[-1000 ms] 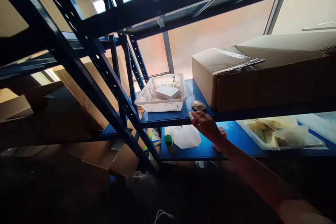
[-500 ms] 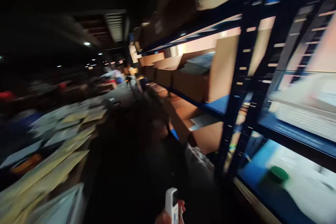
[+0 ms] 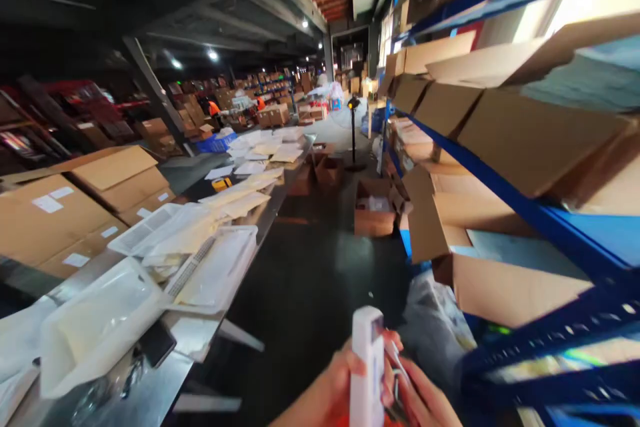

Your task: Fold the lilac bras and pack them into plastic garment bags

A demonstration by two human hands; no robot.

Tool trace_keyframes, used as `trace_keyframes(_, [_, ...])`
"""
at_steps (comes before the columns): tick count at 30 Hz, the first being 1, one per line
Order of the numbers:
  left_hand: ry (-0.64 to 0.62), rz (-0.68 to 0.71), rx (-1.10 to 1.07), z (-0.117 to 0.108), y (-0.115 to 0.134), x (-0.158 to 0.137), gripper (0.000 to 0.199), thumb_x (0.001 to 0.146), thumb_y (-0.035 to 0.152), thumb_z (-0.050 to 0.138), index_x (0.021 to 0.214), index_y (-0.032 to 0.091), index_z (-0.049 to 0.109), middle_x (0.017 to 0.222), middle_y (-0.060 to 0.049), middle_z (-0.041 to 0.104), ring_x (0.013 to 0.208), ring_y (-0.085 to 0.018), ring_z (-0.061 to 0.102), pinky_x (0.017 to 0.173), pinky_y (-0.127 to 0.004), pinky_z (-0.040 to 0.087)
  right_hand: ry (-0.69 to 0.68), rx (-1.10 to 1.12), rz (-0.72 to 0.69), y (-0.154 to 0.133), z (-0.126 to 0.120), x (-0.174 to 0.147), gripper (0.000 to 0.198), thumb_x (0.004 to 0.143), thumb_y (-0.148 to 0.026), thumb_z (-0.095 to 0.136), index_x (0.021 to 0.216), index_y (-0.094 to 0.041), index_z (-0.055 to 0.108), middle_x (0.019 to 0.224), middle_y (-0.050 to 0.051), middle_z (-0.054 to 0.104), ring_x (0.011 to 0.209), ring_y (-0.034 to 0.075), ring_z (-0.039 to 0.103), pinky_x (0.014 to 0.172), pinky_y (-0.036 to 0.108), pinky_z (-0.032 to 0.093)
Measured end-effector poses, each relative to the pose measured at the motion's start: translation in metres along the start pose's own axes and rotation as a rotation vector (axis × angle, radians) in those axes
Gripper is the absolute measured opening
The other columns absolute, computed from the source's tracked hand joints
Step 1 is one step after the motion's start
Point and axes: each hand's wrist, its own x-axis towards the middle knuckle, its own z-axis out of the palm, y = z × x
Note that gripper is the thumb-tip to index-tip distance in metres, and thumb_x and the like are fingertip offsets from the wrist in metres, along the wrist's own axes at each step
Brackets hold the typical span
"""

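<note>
A slim white box point(image 3: 361, 373) stands upright at the bottom middle of the head view, with a dark patch near its top. My left hand point(image 3: 334, 377) is closed round it, the thumb lying on its near side. Just to the right, my right hand point(image 3: 423, 392) pinches a thin white strip or cord point(image 3: 397, 359), whose kind I cannot make out. The two hands are close together, low over the dark floor. Part of the right hand's grip is hidden behind the box.
On the left a long metal table point(image 3: 159, 390) bears a white tray point(image 3: 103, 320), envelopes point(image 3: 245, 203) and a dark phone-like object point(image 3: 157, 341). Blue shelving point(image 3: 505, 177) with open cartons point(image 3: 520, 280) lines the right. In the aisle stand a carton point(image 3: 374, 219) and a pole stand point(image 3: 353, 137).
The view has swung right and down the aisle and become brighter and sharper. Both hands and the white box now show more fully; the right hand's thin white strip is now visible.
</note>
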Motion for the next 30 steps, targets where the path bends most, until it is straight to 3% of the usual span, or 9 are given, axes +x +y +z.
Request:
trace_keyframes(3, [0.154,0.130,0.166,0.007,0.005,-0.018,0.069,0.059,0.042,0.068,0.121,0.013,0.060,0.072,-0.007,0.065,0.053,-0.016,0.054,0.050,-0.026,0.036,0.067,-0.019,0.011,-0.030,-0.012,-0.002,0.052,0.092,-0.065,0.046,0.094,-0.018,0.069,0.074,0.005,0.065,0.063,0.018,0.059,0.056,0.026,0.051])
trace_keyframes(7, [0.453,0.282,0.539,0.011,0.007,-0.045,0.072,0.055,0.036,0.076,0.123,0.019,0.059,0.081,-0.005,0.068,0.059,-0.016,0.054,0.055,-0.027,0.040,0.127,-0.040,-0.030,-0.039,-0.027,-0.007,0.051,0.094,-0.063,0.046,0.095,-0.018,0.071,0.072,0.004,0.054,0.061,0.016,0.052,0.050,0.024,0.043])
trace_keyframes(10, [0.614,0.308,0.658,0.023,0.003,-0.068,0.069,0.048,0.022,0.083,0.114,0.021,0.063,0.097,-0.005,0.068,0.068,-0.015,0.056,0.060,-0.026,0.042,0.055,-0.003,-0.088,-0.037,-0.034,-0.009,0.045,0.094,-0.060,0.050,0.095,-0.020,0.072,0.079,0.005,0.055,0.066,0.016,0.053,0.055,0.026,0.045])
trace_keyframes(13, [0.806,0.314,0.920,0.039,-0.005,-0.087,0.065,0.046,0.018,0.085,0.108,0.021,0.064,0.090,-0.002,0.067,0.070,-0.017,0.056,0.063,-0.026,0.043,-0.050,0.026,-0.115,-0.041,-0.037,-0.007,0.039,0.091,-0.057,0.059,0.095,-0.021,0.072,0.078,0.004,0.057,0.071,0.017,0.055,0.064,0.028,0.046])
trace_keyframes(17, [0.981,0.286,1.152,0.054,-0.019,-0.105,0.063,0.048,0.020,0.084,0.107,0.023,0.061,0.090,-0.001,0.066,0.076,-0.022,0.060,0.068,-0.031,0.048,-0.219,0.068,-0.172,-0.053,-0.034,-0.001,0.035,0.086,-0.055,0.068,0.090,-0.021,0.075,0.077,0.004,0.058,0.070,0.016,0.054,0.062,0.028,0.043])
trace_keyframes(24, [1.088,0.281,1.322,0.051,-0.027,-0.119,0.062,0.046,0.019,0.086,0.104,0.025,0.063,0.089,-0.003,0.068,0.079,-0.026,0.063,0.070,-0.032,0.049,-0.288,0.050,-0.196,-0.063,-0.031,0.001,0.043,0.091,-0.057,0.059,0.077,-0.017,0.071,0.073,0.004,0.055,0.060,0.013,0.048,0.053,0.026,0.036])
trace_keyframes(27, [1.071,0.288,1.384,0.045,-0.019,-0.118,0.062,0.048,0.021,0.085,0.106,0.024,0.062,0.090,-0.003,0.068,0.078,-0.026,0.064,0.070,-0.032,0.049,-0.347,-0.066,-0.167,-0.066,-0.033,0.005,0.053,0.099,-0.057,0.044,0.075,-0.017,0.069,0.068,0.004,0.057,0.060,0.013,0.051,0.056,0.025,0.036])
trace_keyframes(30, [1.001,0.243,1.546,0.038,-0.006,-0.117,0.058,0.053,0.026,0.078,0.107,0.023,0.058,0.089,-0.001,0.066,0.076,-0.023,0.065,0.069,-0.031,0.049,-0.488,-0.203,-0.152,-0.075,-0.031,0.012,0.053,0.100,-0.057,0.041,0.077,-0.018,0.068,0.061,0.001,0.056,0.055,0.011,0.049,0.054,0.024,0.032])
